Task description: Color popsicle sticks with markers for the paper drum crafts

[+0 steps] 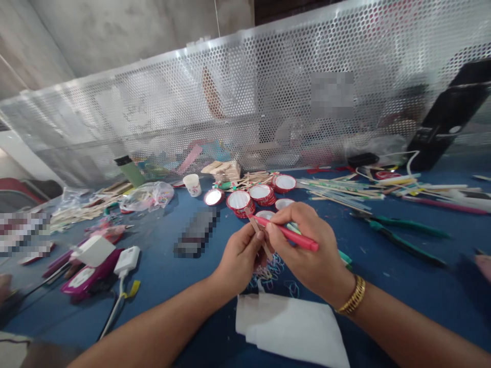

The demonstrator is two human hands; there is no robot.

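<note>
Pinched in my left hand [240, 255] is a flat wooden craft stick [258, 228], tilted with its upper end pointing away from me. My right hand [307, 245] grips a red marker [295, 236] like a pen, its tip at the upper part of the stick. Whether the tip touches the wood I cannot tell. Below my hands lie tangled pastel rubber bands [271, 271] and a folded white paper [289, 324]. Just beyond them stand stacks of round red-rimmed foil cups [238, 200].
A perforated metal screen [172, 112] closes off the table's back. Green-handled pliers [406, 232] lie at right, near many thin sticks [337, 190]. Leftward are a phone [197, 232], a paper cup [192, 185], a green bottle [131, 171] and a purple power strip [90, 278]. Another person's hand shows at far left.
</note>
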